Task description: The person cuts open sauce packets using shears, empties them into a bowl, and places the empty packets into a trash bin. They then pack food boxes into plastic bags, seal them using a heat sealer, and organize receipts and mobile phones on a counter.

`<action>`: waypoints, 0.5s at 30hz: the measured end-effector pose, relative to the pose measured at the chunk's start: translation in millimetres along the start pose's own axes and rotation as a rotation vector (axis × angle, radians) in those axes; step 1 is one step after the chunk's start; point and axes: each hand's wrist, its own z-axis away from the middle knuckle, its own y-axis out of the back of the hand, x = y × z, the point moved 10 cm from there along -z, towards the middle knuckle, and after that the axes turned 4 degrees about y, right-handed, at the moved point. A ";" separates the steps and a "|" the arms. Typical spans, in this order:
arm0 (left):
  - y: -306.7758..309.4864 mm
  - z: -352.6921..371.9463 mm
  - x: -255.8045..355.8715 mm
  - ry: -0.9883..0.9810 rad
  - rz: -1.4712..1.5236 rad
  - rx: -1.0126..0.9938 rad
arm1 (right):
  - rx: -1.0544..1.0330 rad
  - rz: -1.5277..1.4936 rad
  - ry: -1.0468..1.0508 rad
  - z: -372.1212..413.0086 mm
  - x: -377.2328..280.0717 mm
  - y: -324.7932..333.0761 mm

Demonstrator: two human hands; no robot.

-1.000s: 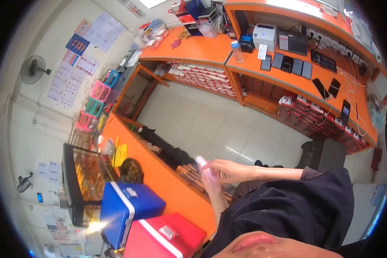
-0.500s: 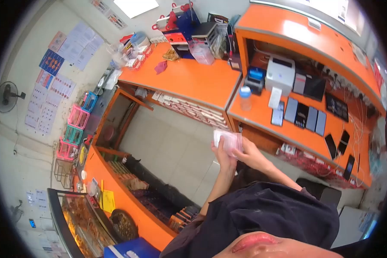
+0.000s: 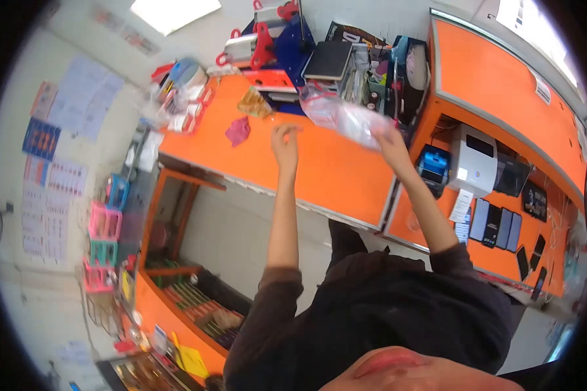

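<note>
My right hand [image 3: 388, 138] is closed on the edge of a clear plastic bag [image 3: 362, 124], which is smeared by motion and hangs over the orange counter. The bag overlaps another clear plastic bag with pink marks [image 3: 319, 107] at the back of that counter. To the left, my left hand [image 3: 285, 138] is raised over the counter with loosely curled fingers, thumb apart, and nothing visible in it. Nearest to it are a crumpled pink cloth or paper [image 3: 239, 131] and a yellowish-brown packet [image 3: 254, 103].
At the back stand a blue-and-red rack [image 3: 277, 78], a black notebook [image 3: 329, 60] and a box of small items. On the right-hand desk are a white printer [image 3: 473, 161] and several phones [image 3: 492, 225]. Coloured baskets [image 3: 104, 221] stand along the left wall.
Both hands have moved forward from above the floor to the orange counter and spread apart. My left hand has let go of the plastic bag; my right hand still has it.
</note>
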 end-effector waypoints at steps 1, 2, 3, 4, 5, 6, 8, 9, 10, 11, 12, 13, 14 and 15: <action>-25.3 -53.9 -33.6 -0.057 -0.182 -0.098 | 0.055 0.095 0.115 -42.7 -11.1 -15.2; -52.0 -99.4 -72.6 -0.126 -0.361 -0.187 | 0.072 0.044 0.213 -77.7 -28.7 -36.0; -65.6 -127.2 -96.1 -0.154 -0.347 -0.210 | 0.078 0.001 0.298 -104.7 -43.6 -60.6; -91.2 -148.3 -123.7 -0.111 -0.495 -0.290 | 0.064 0.135 0.347 -132.5 -48.8 -87.4; -113.4 -164.8 -150.7 -0.060 -0.639 -0.366 | 0.038 0.278 0.386 -158.0 -44.8 -114.2; -125.2 -176.5 -169.1 -0.065 -0.614 -0.383 | -0.023 0.428 0.353 -181.9 -17.8 -143.7; -139.5 -183.3 -220.3 0.114 -0.589 -0.459 | -0.075 0.595 0.291 -208.8 10.0 -178.3; -140.6 -180.8 -226.9 0.113 -0.574 -0.485 | -0.104 0.766 0.182 -206.8 24.6 -193.9; -134.1 -178.1 -219.3 0.073 -0.529 -0.455 | -0.137 0.933 0.066 -207.8 39.9 -204.9; -128.0 -176.3 -210.3 0.037 -0.486 -0.428 | -0.133 0.943 0.032 -211.5 48.1 -213.4; -128.7 -172.4 -205.4 0.046 -0.477 -0.465 | -0.120 1.083 -0.004 -211.2 57.5 -220.3; -118.4 -169.7 -189.2 0.000 -0.380 -0.385 | -0.113 1.218 -0.046 -206.8 66.8 -228.5; -106.5 -167.4 -178.7 -0.045 -0.284 -0.304 | -0.114 1.217 -0.091 -207.2 73.1 -235.9; -106.5 -165.3 -181.5 -0.040 -0.278 -0.340 | -0.183 1.331 -0.153 -214.5 80.6 -242.3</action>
